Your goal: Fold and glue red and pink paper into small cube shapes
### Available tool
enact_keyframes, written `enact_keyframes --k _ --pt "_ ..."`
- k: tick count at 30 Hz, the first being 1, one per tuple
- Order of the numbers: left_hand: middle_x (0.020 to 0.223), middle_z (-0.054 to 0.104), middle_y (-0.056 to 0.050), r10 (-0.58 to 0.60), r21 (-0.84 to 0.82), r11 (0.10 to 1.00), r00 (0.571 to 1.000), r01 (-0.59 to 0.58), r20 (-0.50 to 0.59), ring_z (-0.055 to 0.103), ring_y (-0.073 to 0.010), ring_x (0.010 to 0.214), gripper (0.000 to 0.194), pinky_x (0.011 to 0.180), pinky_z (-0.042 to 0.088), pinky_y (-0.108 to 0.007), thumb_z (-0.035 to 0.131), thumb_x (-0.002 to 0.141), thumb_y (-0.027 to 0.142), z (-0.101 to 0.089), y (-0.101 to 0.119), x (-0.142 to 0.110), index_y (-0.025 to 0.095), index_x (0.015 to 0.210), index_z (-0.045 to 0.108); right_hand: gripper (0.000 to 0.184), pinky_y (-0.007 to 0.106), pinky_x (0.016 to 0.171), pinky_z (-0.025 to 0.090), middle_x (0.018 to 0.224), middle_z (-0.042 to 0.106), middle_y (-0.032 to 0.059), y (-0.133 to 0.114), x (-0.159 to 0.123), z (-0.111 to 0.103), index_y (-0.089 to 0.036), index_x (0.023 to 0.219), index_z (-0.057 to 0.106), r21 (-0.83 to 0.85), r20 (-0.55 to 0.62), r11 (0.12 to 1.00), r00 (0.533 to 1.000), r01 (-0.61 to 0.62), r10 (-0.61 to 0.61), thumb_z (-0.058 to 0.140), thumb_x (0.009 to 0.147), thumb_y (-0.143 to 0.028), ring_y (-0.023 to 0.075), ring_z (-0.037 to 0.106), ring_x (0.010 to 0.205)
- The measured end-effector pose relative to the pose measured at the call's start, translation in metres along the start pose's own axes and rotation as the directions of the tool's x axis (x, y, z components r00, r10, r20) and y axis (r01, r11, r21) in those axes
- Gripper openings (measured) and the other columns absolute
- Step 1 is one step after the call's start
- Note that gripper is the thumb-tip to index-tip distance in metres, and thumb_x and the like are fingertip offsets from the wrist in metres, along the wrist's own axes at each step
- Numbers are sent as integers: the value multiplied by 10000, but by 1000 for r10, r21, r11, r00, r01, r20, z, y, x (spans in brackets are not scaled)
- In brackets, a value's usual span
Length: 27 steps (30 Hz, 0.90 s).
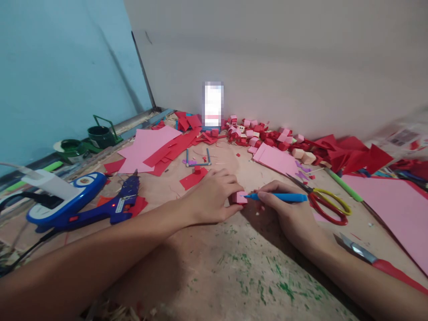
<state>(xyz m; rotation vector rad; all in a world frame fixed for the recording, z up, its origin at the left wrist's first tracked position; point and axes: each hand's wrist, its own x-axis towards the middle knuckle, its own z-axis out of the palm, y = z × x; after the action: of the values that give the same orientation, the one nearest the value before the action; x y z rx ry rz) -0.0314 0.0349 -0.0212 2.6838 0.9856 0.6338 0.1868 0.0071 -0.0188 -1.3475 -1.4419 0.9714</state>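
Observation:
My left hand is closed around a small pink cube, pinning it to the wooden board. My right hand grips a blue pen that lies nearly level, its tip touching the cube's right face. Both forearms rest low over the board.
Red-and-yellow scissors and a green pencil lie right of the pen. A knife sits near my right forearm. A blue glue gun lies at left. Pink sheets and many small red and pink cubes line the wall.

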Motion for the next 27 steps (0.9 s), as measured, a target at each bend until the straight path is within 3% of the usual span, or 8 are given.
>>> enact_keyframes --k 16,27 --pt "1093 742 -76 0 -6 1000 1000 0 0 627 -285 1087 205 1059 401 -467 702 935 322 0 0 0 167 1068 722 161 298 612 461 682 710 9 9 0 -3 -214 724 724 77 -17 996 999 43 -41 785 812 -335 192 620 642" --pt "1082 738 -73 5 -16 1000 1000 -5 -1 627 -290 1098 204 1053 404 -475 705 932 318 1 -1 0 184 1085 722 191 261 537 450 630 728 6 -6 -3 0 -215 704 741 77 89 997 996 -18 11 825 753 -379 168 635 557"
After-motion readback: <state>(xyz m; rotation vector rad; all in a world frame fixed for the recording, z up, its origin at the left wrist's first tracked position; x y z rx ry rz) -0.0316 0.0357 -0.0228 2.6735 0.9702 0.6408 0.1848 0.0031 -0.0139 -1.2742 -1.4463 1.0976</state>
